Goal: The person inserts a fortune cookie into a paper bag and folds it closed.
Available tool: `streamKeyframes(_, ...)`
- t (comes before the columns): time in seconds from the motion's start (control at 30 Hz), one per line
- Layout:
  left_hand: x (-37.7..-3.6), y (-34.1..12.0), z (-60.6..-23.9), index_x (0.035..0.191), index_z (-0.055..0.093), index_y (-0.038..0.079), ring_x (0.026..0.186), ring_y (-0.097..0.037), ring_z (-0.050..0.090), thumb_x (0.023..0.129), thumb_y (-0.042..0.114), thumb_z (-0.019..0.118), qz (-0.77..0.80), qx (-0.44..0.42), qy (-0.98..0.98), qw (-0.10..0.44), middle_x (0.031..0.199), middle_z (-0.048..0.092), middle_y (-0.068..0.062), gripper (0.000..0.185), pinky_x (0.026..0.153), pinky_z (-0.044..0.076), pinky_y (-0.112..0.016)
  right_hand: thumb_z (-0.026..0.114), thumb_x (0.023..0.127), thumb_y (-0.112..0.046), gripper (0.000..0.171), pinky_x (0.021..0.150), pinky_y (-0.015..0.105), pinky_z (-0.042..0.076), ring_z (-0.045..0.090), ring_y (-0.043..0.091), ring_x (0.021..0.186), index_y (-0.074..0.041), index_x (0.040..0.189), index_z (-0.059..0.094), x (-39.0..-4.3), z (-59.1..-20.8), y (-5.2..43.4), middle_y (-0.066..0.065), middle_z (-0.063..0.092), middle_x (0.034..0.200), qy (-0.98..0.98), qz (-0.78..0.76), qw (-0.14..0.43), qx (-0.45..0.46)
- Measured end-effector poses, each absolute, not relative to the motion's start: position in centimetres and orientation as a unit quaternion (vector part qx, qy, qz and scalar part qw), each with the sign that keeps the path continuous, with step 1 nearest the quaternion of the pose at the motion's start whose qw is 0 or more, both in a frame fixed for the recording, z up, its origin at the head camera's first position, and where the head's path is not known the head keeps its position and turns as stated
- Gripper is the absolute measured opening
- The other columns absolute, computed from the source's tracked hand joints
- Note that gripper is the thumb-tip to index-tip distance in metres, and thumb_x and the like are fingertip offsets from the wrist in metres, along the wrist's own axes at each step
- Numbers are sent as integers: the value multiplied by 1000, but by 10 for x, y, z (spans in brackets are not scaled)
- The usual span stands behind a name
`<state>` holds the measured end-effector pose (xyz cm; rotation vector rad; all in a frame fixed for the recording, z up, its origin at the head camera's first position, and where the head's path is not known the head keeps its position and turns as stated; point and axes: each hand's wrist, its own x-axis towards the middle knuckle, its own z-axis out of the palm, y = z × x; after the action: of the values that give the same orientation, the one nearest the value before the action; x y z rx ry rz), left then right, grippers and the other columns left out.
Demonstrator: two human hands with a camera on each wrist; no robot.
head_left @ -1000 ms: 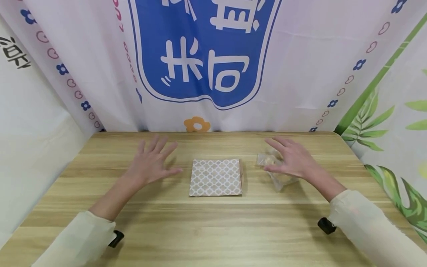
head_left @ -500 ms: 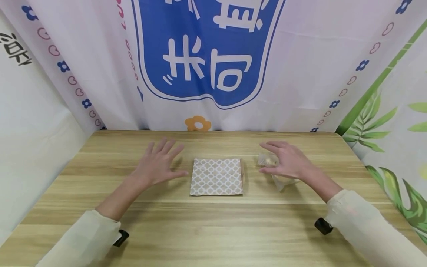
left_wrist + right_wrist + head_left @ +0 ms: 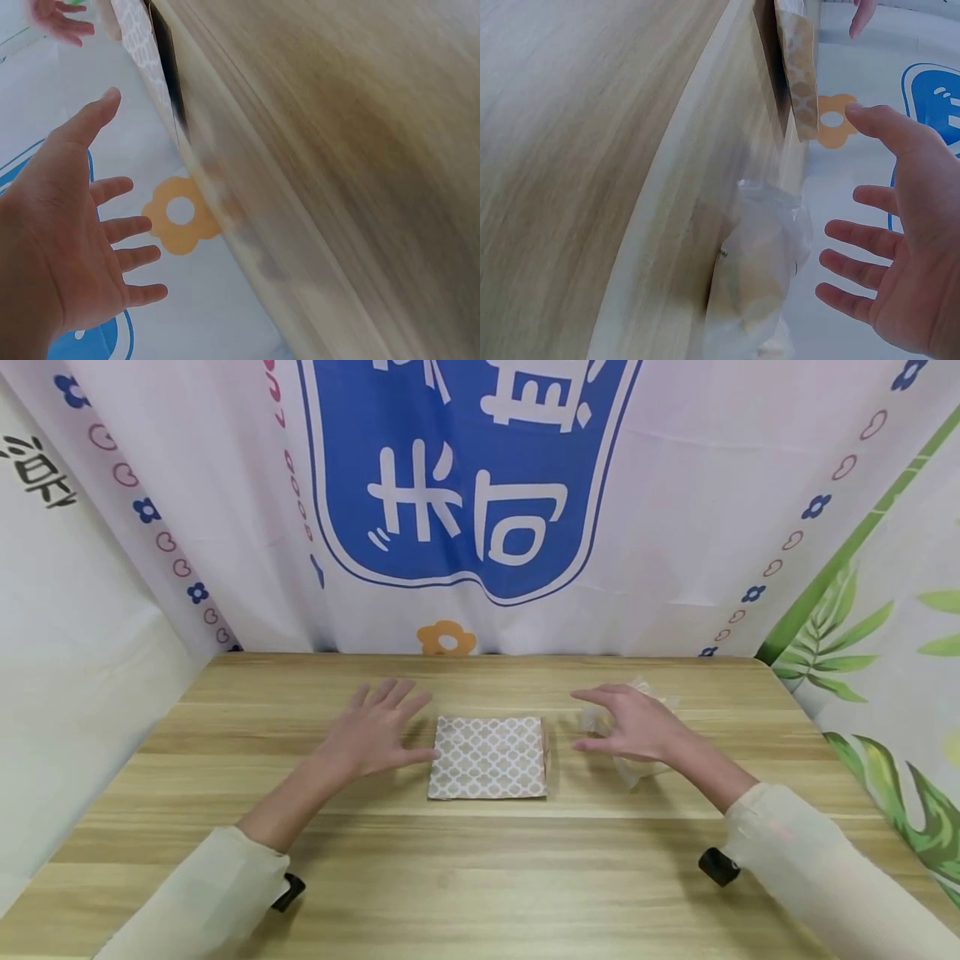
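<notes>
A flat paper bag (image 3: pixel 488 757) with a beige and white lattice pattern lies at the middle of the wooden table (image 3: pixel 465 877). My left hand (image 3: pixel 380 729) hovers just left of it, fingers spread, holding nothing; the left wrist view shows the left hand (image 3: pixel 71 225) with the bag's edge (image 3: pixel 142 45) beyond it. My right hand (image 3: pixel 628 724) hovers right of the bag, fingers spread, above a clear plastic bag (image 3: pixel 641 766) that holds something pale. In the right wrist view the right hand (image 3: pixel 904 247) is apart from the clear plastic bag (image 3: pixel 757 277).
A white cloth backdrop (image 3: pixel 465 502) with a large blue emblem hangs close behind the table's far edge. A leaf-printed cloth (image 3: pixel 885 635) closes the right side and a plain white one (image 3: pixel 67 677) the left. Black wrist-camera straps show at both sleeves.
Both hands have drifted inward toward the patterned bag. The left hand has come near its left edge; the right hand has slid left over the clear bag.
</notes>
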<state>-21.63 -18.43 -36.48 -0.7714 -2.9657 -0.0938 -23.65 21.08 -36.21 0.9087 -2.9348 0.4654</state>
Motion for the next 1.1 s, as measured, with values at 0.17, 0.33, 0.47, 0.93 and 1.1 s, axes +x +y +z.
streamKeyframes(0.17, -218, -179, -368, 153, 49, 8, 147, -48, 35, 87, 64, 72, -43, -271, -961, 40, 160, 39, -24, 89, 116, 26, -73, 78, 88, -46, 74, 109, 65, 44, 54, 46, 134, -4, 146, 58, -235, -363, 204, 23, 60, 144, -937, 175, 7, 302)
streamKeyframes(0.33, -218, -171, -369, 153, 49, 8, 147, -48, 35, 87, 64, 73, -71, -281, -957, 26, 159, 41, -23, 90, 114, 31, -74, 81, 87, -41, 71, 108, 60, 47, 59, 43, 129, -1, 141, 61, -234, -364, 198, 21, 64, 138, -927, 199, 1, 318)
streamKeyframes(0.47, -220, -164, -370, 153, 49, 7, 147, -48, 36, 87, 62, 74, -84, -290, -953, 17, 159, 42, -24, 90, 113, 32, -74, 82, 86, -39, 70, 99, 57, 54, 65, 40, 120, 0, 140, 62, -232, -364, 195, 21, 68, 130, -925, 204, -3, 321)
streamKeyframes(0.93, -222, -141, -374, 152, 50, 5, 146, -45, 40, 86, 65, 74, -84, -317, -944, -12, 158, 46, -20, 92, 116, 33, -69, 85, 85, -34, 63, 95, 51, 58, 70, 33, 109, 1, 133, 66, -230, -364, 180, 18, 73, 119, -925, 216, -18, 313)
streamKeyframes(1.1, -223, -137, -376, 151, 50, 3, 146, -43, 41, 85, 65, 75, -88, -325, -941, -19, 158, 46, -20, 94, 117, 33, -67, 85, 86, -34, 57, 90, 45, 60, 70, 28, 102, -1, 129, 70, -230, -366, 175, 13, 74, 110, -926, 215, -36, 307)
